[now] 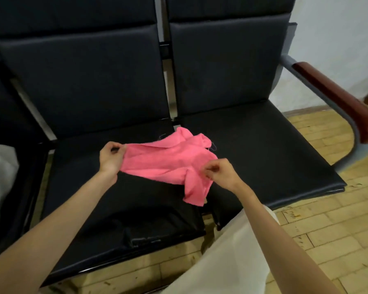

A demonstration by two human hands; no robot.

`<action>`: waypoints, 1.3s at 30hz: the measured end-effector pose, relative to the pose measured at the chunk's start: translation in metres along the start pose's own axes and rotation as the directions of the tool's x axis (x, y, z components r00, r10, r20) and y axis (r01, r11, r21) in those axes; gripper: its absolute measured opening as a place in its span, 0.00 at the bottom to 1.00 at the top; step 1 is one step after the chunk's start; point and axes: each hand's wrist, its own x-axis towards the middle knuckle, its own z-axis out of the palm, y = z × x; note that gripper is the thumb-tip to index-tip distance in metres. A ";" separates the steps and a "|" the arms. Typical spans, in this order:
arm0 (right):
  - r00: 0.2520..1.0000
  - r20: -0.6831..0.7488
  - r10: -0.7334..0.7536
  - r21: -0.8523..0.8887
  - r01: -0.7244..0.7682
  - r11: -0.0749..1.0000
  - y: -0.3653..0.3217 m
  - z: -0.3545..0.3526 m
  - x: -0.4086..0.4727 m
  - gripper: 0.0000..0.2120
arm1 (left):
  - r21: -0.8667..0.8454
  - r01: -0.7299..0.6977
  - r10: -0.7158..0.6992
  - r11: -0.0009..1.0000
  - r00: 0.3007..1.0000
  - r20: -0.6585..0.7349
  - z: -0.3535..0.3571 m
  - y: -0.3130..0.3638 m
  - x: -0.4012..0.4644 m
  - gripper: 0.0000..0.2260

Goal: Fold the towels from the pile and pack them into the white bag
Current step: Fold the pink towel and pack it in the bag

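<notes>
Obs.: pink towel (pixel 168 164) at centre of frame, held just above the black seat (pixel 263 149), rumpled and part spread. It sags between the two holds and one corner hangs lower right of centre. Judged light, soft, limp; no stiffness to carry a fold by itself.

Left hand (pixel 111 159): fingers and thumb pinch the towel's left edge, closed on cloth. Right hand (pixel 218 174): fingers curled at the towel's right side, apparently pinching the edge, though the contact itself is small and blurred.

White material at left edge of frame (pixel 0 183): cannot tell whether this is the bag.

Handling note: best taken at the corners, pulled taut to flatten before folding. A loose thread at the top edge could snag.
</notes>
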 end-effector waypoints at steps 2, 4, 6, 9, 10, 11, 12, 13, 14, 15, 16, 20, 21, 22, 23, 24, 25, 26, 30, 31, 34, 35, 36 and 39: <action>0.998 0.002 0.067 -0.023 -0.067 0.998 -0.004 0.013 0.002 0.14 | -0.005 0.058 -0.058 0.998 0.998 -0.033 -0.026 -0.018 -0.002 0.03; 0.994 0.037 0.099 -0.056 -0.097 0.994 -0.008 0.028 0.004 0.15 | -0.036 0.161 -0.162 0.986 0.986 -0.025 -0.048 -0.038 -0.006 0.02; 0.989 0.129 0.070 -0.139 -0.052 0.989 -0.016 0.052 0.001 0.08 | -0.045 0.225 -0.226 0.973 0.974 -0.008 -0.064 -0.055 -0.012 0.04; 0.949 0.315 0.015 -0.197 0.050 0.979 -0.029 0.096 -0.013 0.03 | -0.060 0.230 -0.231 0.971 0.973 -0.009 -0.082 -0.075 -0.020 0.06; 0.925 0.379 0.014 -0.213 0.072 0.974 -0.032 0.109 -0.018 0.04 | -0.070 0.221 -0.222 0.973 0.975 -0.010 -0.086 -0.079 -0.021 0.05; 0.901 0.435 0.015 -0.246 0.103 0.964 -0.035 0.120 -0.023 0.07 | -0.076 0.209 -0.210 0.975 0.978 -0.009 -0.090 -0.084 -0.022 0.06; 0.883 0.468 0.027 -0.300 0.131 0.945 -0.035 0.130 -0.026 0.09 | -0.077 0.196 -0.198 0.977 0.980 -0.008 -0.094 -0.088 -0.022 0.06; 0.882 0.471 0.031 -0.376 0.169 0.911 -0.034 0.137 -0.029 0.11 | -0.076 0.187 -0.188 0.979 0.982 -0.006 -0.099 -0.092 -0.021 0.06; 0.894 0.447 0.032 -0.477 0.208 0.854 -0.033 0.143 -0.031 0.13 | -0.078 0.183 -0.184 0.980 0.983 -0.006 -0.103 -0.096 -0.019 0.06; 0.909 0.415 0.024 -0.582 0.245 0.775 -0.032 0.147 -0.032 0.16 | -0.083 0.183 -0.184 0.980 0.983 -0.008 -0.107 -0.100 -0.017 0.05; 0.918 0.396 0.031 -0.660 0.261 0.705 -0.031 0.150 -0.034 0.18 | -0.083 0.181 -0.183 0.980 0.983 -0.011 -0.111 -0.103 -0.015 0.04; 0.918 0.394 0.054 -0.753 0.288 0.592 -0.033 0.152 -0.037 0.12 | -0.066 0.155 -0.160 0.986 0.985 -0.066 -0.125 -0.114 -0.008 0.01; 0.916 0.399 0.049 -0.751 0.295 0.591 -0.034 0.151 -0.036 0.11 | -0.052 0.150 -0.154 0.987 0.985 -0.084 -0.129 -0.116 -0.007 0.02; 0.920 0.390 0.038 -0.737 0.288 0.611 -0.035 0.149 -0.033 0.10 | -0.034 0.146 -0.149 0.989 0.984 -0.097 -0.133 -0.120 -0.007 0.02; 0.933 0.359 0.017 -0.710 0.262 0.653 -0.036 0.147 -0.030 0.09 | -0.014 0.140 -0.141 0.990 0.985 -0.101 -0.138 -0.124 -0.006 0.01; 0.954 0.299 -0.016 -0.659 0.219 0.720 -0.037 0.146 -0.026 0.08 | 0.005 0.134 -0.133 0.991 0.986 -0.104 -0.143 -0.129 -0.006 0.02; 0.976 0.213 -0.040 -0.577 0.159 0.801 -0.040 0.144 -0.022 0.07 | 0.031 0.126 -0.122 0.992 0.987 -0.108 -0.150 -0.133 -0.006 0.04; 0.992 0.114 -0.058 -0.468 0.105 0.877 -0.043 0.142 -0.018 0.06 | 0.058 0.113 -0.106 0.992 0.988 -0.109 -0.155 -0.137 -0.007 0.07; 0.989 -0.100 -0.111 -0.018 0.109 0.994 -0.069 0.145 -0.008 0.05 | 0.219 0.092 -0.075 0.971 0.994 -0.084 -0.175 -0.156 -0.012 0.03; 0.987 -0.112 -0.115 0.063 0.122 0.991 -0.075 0.148 -0.006 0.06 | 0.289 0.092 -0.073 0.953 0.995 -0.075 -0.178 -0.159 -0.012 0.01; 0.987 -0.102 -0.127 0.108 0.138 0.985 -0.078 0.161 -0.001 0.06 | 0.493 0.103 -0.086 0.864 0.995 -0.057 -0.188 -0.165 -0.013 0.05; 0.989 -0.087 -0.116 0.077 0.123 0.989 -0.075 0.165 0.001 0.07 | 0.554 0.111 -0.097 0.825 0.994 -0.055 -0.191 -0.166 -0.013 0.06; 0.993 -0.070 -0.093 0.044 0.096 0.994 -0.072 0.168 0.002 0.08 | 0.614 0.118 -0.103 0.780 0.993 -0.060 -0.193 -0.166 -0.012 0.07; 0.998 -0.030 -0.050 0.013 0.050 0.999 -0.060 0.174 0.003 0.05 | 0.748 0.041 -0.016 0.662 0.999 -0.040 -0.189 -0.161 -0.001 0.12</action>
